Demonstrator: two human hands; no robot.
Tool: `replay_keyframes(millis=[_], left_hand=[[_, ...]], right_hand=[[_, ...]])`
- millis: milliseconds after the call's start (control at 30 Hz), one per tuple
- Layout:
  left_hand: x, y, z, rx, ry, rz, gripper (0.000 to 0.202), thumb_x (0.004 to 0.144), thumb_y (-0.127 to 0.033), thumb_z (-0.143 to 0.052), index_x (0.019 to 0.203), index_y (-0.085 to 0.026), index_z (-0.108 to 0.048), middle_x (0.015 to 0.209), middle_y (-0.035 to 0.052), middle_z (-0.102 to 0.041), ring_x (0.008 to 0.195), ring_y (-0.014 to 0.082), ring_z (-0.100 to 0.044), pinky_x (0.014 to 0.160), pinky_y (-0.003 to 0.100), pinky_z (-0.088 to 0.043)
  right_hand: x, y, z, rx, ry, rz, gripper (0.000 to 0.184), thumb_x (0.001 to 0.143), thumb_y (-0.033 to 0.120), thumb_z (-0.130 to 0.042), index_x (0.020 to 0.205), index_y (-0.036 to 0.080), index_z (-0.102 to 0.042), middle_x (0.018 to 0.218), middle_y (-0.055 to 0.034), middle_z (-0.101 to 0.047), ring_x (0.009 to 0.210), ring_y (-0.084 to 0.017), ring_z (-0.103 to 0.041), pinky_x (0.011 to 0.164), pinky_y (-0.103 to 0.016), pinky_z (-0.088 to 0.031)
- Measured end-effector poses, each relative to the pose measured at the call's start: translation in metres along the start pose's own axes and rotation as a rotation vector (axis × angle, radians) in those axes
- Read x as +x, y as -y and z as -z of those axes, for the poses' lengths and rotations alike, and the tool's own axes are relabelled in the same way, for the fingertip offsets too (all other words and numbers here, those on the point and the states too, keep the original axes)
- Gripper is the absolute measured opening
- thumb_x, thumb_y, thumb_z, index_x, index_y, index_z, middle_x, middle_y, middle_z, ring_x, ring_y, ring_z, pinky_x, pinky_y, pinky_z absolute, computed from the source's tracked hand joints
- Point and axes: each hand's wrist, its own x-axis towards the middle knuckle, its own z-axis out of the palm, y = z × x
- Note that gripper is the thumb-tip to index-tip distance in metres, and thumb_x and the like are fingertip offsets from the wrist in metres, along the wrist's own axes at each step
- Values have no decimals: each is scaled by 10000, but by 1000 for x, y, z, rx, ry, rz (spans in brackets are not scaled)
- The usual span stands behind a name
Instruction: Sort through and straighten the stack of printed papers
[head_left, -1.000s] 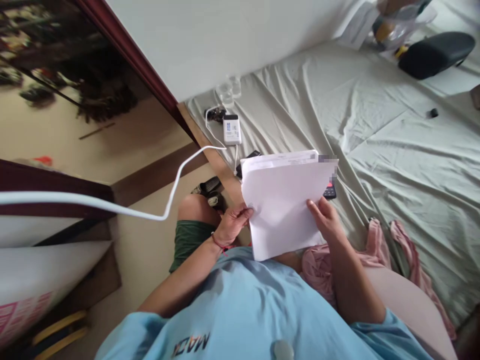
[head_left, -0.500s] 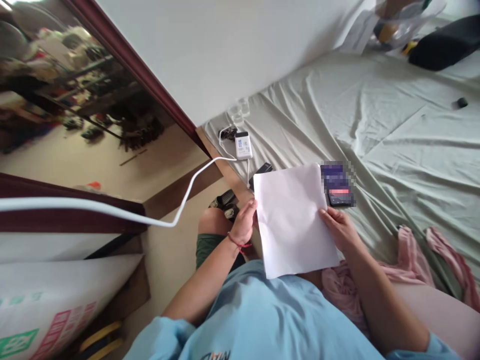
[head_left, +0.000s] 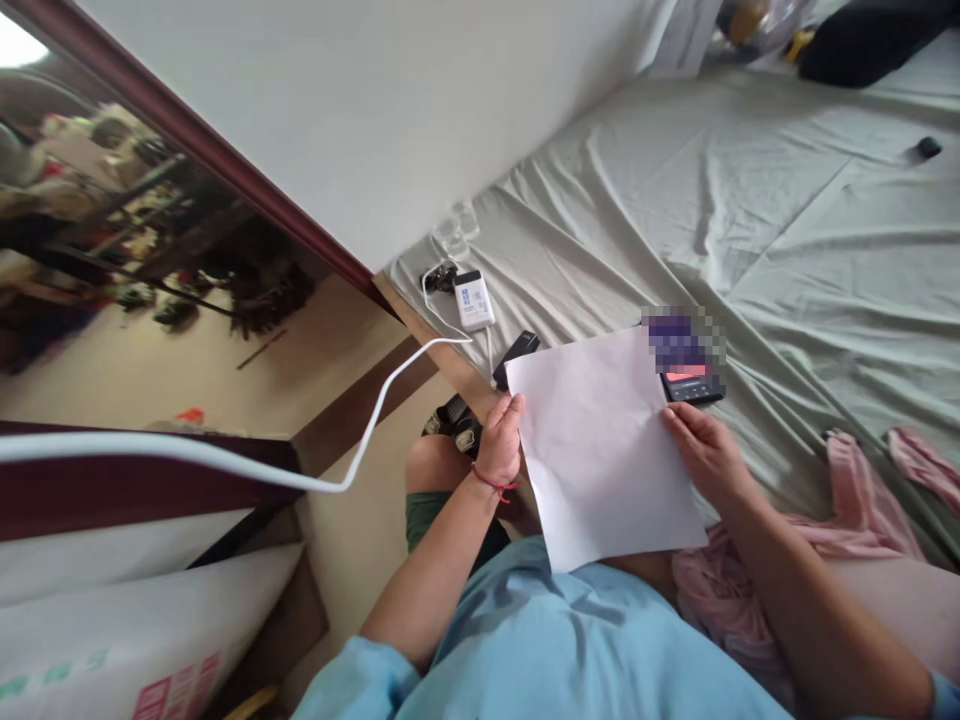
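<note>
Left hand [head_left: 501, 440]: grips the one paper sheet [head_left: 604, 450] at its left edge.
Right hand [head_left: 703, 455]: pinches its right edge.
Bed [head_left: 787, 250]: open sheet beyond; one phone [head_left: 686, 375], apparently.

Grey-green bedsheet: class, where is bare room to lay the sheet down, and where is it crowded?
Bare: the grey-green bedsheet between the pixelated phone and small black object. Crowded: the white charger corner and crumpled pink cloth.

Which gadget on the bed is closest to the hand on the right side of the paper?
The dark phone with the red bar on its screen, just above the right hand. The white power bank and the small black device lie further left, beyond the white paper sheet.
</note>
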Motion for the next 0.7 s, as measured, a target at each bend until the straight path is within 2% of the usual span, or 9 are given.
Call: replay_keyframes(millis=[100,200,333,400,533,700], left_hand=[[3,0,-2,-82,-44,32,470,740,-537,-834,1031,-176,-755,1155,92,-735,1155,251,-653,1121,414,-440],[4,0,-4,-106,-74,49,486,726,-526,-845,1026,-155,-752,1157,113,-733,1141,268,-656,1094,432,-458],[6,-1,-4,-150,-110,117,458,649,-435,-908,990,-178,-743,1097,72,-744,1081,232,-666,1052,388,-474],[8,-4,-3,-158,-133,101,430,620,-411,-922,931,-188,-726,1011,34,-745,991,189,-667,984,339,-494],[13,-11,4,-85,-84,61,383,626,-400,-911,821,-169,-676,838,-11,-698,814,129,-625,841,271,-490],[15,-10,19,23,-48,152,417,587,-398,-901,824,-142,-674,797,22,-695,762,159,-631,785,302,-493]], right_hand=[[-1,2,0,-76,-5,36,424,897,661,-566,846,240,-572,591,38,-466,492,-122,-395,445,-257,-296],[-2,9,1,-187,-15,91,448,911,660,-536,775,234,-543,594,30,-446,517,-126,-397,465,-263,-302],[-1,13,5,-321,-29,143,470,928,656,-496,740,226,-523,593,24,-442,538,-127,-401,485,-266,-315],[1,13,8,-366,-26,161,463,931,644,-493,742,222,-528,595,21,-447,549,-127,-403,488,-264,-318],[3,13,13,-438,-8,155,455,929,633,-484,739,223,-543,589,18,-456,552,-127,-406,496,-265,-328],[3,11,9,-337,64,92,471,895,667,-530,742,224,-572,600,0,-481,563,-137,-418,486,-267,-336]])
